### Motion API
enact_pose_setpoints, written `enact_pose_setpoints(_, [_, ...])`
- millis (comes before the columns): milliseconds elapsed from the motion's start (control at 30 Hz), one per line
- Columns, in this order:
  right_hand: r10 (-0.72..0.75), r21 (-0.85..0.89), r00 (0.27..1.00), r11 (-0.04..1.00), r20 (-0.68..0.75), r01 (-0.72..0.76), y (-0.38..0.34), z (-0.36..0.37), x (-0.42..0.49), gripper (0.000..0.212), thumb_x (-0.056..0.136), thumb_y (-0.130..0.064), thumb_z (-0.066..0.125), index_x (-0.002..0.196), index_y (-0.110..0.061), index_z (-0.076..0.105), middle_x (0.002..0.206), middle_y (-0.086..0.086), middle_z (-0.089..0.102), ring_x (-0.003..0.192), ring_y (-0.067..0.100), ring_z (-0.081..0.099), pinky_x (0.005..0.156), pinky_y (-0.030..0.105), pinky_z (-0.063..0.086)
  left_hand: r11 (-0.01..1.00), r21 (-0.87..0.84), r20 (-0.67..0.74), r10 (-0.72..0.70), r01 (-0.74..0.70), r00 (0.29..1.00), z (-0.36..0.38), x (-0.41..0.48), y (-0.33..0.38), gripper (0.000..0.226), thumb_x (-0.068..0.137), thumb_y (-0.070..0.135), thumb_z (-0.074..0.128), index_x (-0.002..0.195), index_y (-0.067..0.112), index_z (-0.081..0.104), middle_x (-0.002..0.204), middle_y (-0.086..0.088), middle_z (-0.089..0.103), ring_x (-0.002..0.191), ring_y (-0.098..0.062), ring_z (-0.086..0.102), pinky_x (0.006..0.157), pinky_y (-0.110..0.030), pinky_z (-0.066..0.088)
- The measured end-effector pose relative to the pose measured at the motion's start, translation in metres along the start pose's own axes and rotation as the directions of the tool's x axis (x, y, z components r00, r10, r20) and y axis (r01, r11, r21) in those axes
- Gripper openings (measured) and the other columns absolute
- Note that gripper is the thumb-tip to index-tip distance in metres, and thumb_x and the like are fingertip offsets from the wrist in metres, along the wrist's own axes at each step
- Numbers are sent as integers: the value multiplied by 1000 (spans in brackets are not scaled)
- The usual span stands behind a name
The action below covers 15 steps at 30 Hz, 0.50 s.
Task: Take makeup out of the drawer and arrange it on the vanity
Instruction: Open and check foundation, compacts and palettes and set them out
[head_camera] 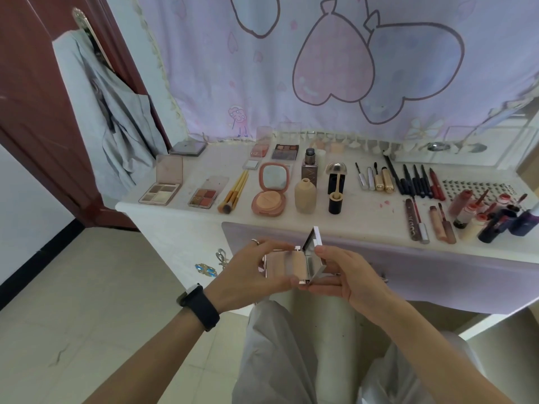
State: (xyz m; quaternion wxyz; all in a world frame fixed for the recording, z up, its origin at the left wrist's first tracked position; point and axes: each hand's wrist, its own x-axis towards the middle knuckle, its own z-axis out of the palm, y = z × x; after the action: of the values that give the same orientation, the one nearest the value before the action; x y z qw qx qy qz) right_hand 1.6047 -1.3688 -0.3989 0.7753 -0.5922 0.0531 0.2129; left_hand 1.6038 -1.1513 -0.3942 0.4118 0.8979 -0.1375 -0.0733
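Observation:
A square silver powder compact (294, 265) is held open in front of the vanity's drawer front (437, 275), above my lap. My left hand (256, 268) grips its base from the left, with a ring on one finger and a dark watch on the wrist. My right hand (341, 275) holds the right side, thumb on the raised mirrored lid. The white vanity top (175, 207) carries rows of makeup: an open eyeshadow palette (162, 188), a small red palette (204, 196), gold brushes (233, 193), a round pink compact (269, 196), and a beige bottle (304, 196).
Mascaras and pencils (408, 182) lie at the right, with lip glosses and small bottles (481, 214) near the right edge. A grey garment (122, 121) hangs on the red door at left. A purple cartoon cloth (335, 68) covers the wall behind. My knees sit below.

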Motion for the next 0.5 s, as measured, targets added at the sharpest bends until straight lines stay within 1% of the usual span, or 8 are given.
enact_pose_setpoints(33, [-2, 6, 1000, 1000, 1, 2, 0, 0, 0, 52, 70, -36, 71, 110, -3, 70, 102, 23, 75, 86, 42, 74, 74, 38, 64, 1000, 18, -10, 25, -25, 1000, 3, 0, -1, 53, 74, 52, 79, 123, 42, 62, 120, 17, 55, 108, 2, 52, 79, -17, 51])
enact_pose_setpoints(100, [-7, 4, 1000, 1000, 5, 6, 0, 2, -1, 54, 68, -36, 71, 111, -3, 70, 103, 23, 75, 87, 42, 74, 75, 39, 64, 999, 1, -80, 37, -37, 996, 5, 0, -3, 50, 73, 46, 83, 119, 41, 64, 118, 17, 56, 105, 3, 52, 79, -16, 49])
enact_pose_setpoints(167, [-11, 2, 1000, 1000, 3, 11, 1, 2, 0, 57, 67, -37, 72, 113, -4, 69, 105, 22, 74, 88, 41, 74, 76, 40, 64, 999, -34, -120, 7, -11, 993, 4, 0, -6, 47, 72, 45, 82, 115, 43, 65, 115, 20, 59, 97, 0, 56, 78, -21, 53])
enact_pose_setpoints(267, [-19, 5, 1000, 1000, 2, 19, 1, 1, 0, 55, 67, -37, 72, 112, -6, 69, 105, 22, 74, 88, 40, 74, 75, 38, 64, 996, -83, -96, -41, 33, 995, 0, 0, -9, 47, 72, 40, 85, 114, 44, 63, 113, 23, 59, 89, -5, 61, 78, -26, 57])
enact_pose_setpoints(333, [-20, 4, 1000, 1000, 1, 20, 2, 1, 0, 55, 66, -38, 73, 112, -8, 69, 107, 22, 74, 89, 41, 74, 76, 39, 64, 996, -76, -85, -46, 40, 995, -1, -2, -7, 51, 72, 40, 87, 115, 43, 60, 112, 25, 59, 88, -7, 62, 76, -23, 56])
enact_pose_setpoints(433, [-15, 6, 1000, 1000, 0, 15, 3, 2, 0, 54, 66, -38, 73, 112, -10, 69, 109, 22, 73, 89, 41, 74, 75, 38, 64, 994, -106, -62, -49, 42, 997, -3, -2, -5, 57, 70, 39, 88, 118, 40, 57, 109, 32, 57, 88, -6, 62, 73, -18, 53])
enact_pose_setpoints(500, [-11, 5, 1000, 1000, -2, 11, 4, 2, -1, 55, 68, -38, 73, 114, -9, 69, 111, 22, 72, 91, 42, 74, 76, 39, 64, 993, -107, -36, -51, 47, 998, -4, -3, -7, 61, 67, 42, 87, 119, 43, 56, 111, 32, 57, 90, -8, 63, 74, -21, 55])
